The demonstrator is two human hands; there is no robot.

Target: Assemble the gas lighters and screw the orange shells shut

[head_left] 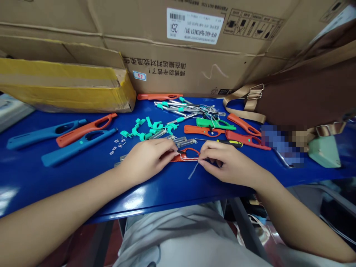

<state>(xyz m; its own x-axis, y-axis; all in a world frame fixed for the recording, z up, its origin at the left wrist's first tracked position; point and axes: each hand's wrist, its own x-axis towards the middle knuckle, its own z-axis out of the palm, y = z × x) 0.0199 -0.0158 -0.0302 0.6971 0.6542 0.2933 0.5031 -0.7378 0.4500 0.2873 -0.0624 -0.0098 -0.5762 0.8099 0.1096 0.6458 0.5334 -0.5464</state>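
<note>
Wire (pixel 190 159), white and thin, stretches between your two hands across an orange shell (pixel 197 150), which lies on the blue table (pixel 133 198) in front of you. The shell's looped end sits in the gap between your fingertips; its body runs leftward beneath your left hand (pixel 150 159), where most of it is hidden. Your left thumb and forefinger are pressed together at a small black piece (pixel 182 152) beside the loop; whether they also grip the shell you cannot tell. Your right hand (pixel 229 163) pinches the wire between thumb and forefinger just beside the loop's right end, and a pale strand (pixel 193 171) slants down toward you from that pinch.

Behind, the carton (pixel 111 22) carries upside-down print: its white label (pixel 195 26) reads "KFR-46G/BpR3AES1 (B1)" with a large "25", and below it stand the lines "请在搬运时对我温柔些" and "师傅您辛苦了!". The small blue-edged sticker (pixel 139 76) is too small to read surely.

The shell's long axis runs roughly left to right, nearly parallel with the table's front edge, the loop pointing toward your right hand.
</note>
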